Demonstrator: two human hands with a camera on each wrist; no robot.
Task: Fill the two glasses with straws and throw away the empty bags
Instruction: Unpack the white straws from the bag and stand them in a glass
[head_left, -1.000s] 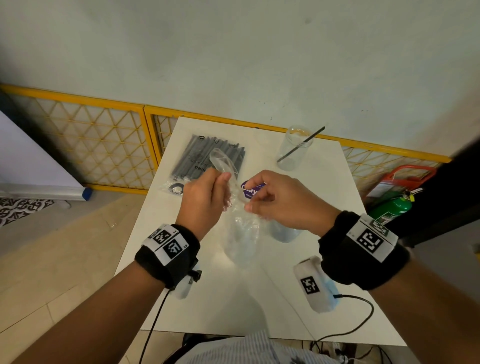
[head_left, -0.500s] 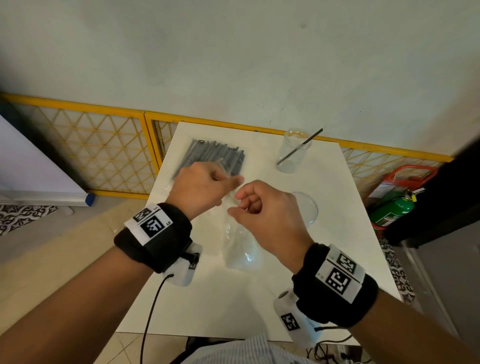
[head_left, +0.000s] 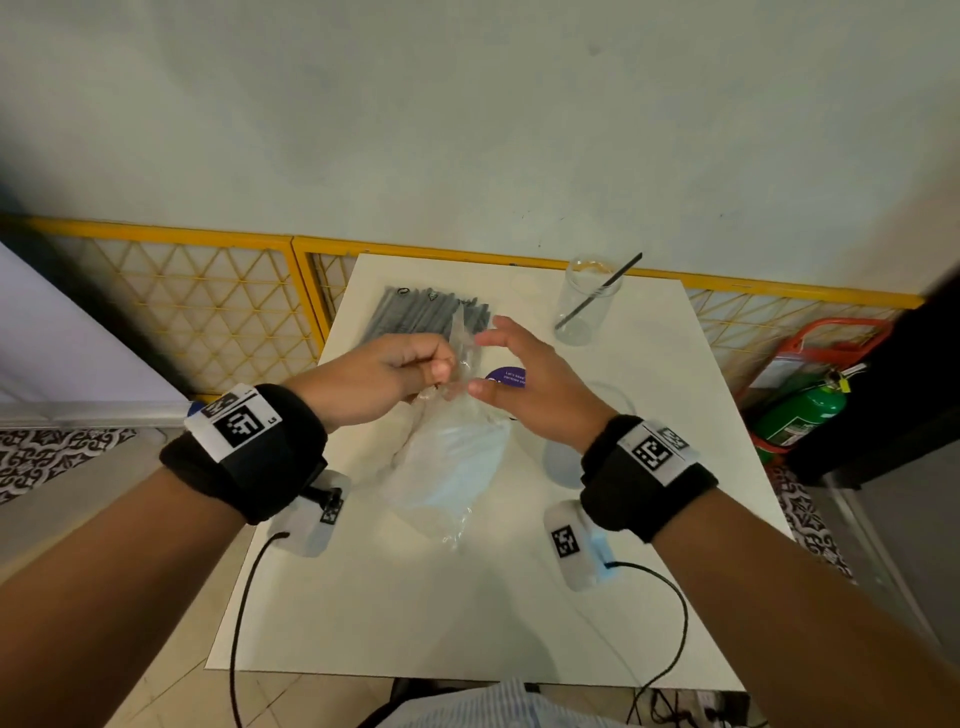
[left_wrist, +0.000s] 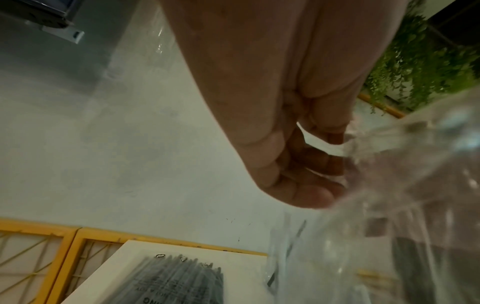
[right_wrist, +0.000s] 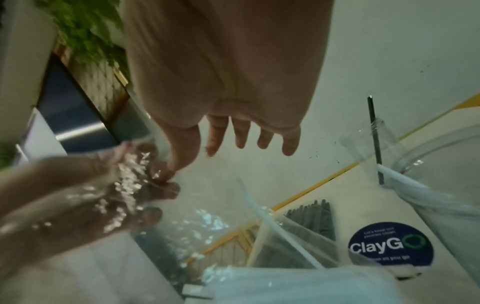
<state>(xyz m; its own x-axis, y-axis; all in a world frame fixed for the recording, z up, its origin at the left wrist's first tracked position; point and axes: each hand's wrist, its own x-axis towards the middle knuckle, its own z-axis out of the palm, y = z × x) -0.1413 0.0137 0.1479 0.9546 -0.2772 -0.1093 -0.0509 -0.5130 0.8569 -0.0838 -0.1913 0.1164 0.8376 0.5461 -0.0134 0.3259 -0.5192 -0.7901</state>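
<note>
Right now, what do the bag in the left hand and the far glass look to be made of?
The bag: thin clear plastic film, glossy; it crumples and glints at the left hand.
The far glass: clear and rigid, glass or hard plastic, I cannot tell which; the black straw shows through.

The crinkled clear plastic bag (head_left: 447, 462) looks thin and glossy. The tall clear glass (head_left: 584, 306) is smooth and shiny. The white worktop (head_left: 441, 613) looks smooth and matt.

Clear bag (head_left: 447, 462), black straws (head_left: 431, 314), white table (head_left: 415, 613), navy sticker (right_wrist: 391, 244), yellow lattice fence (head_left: 182, 291)
</note>
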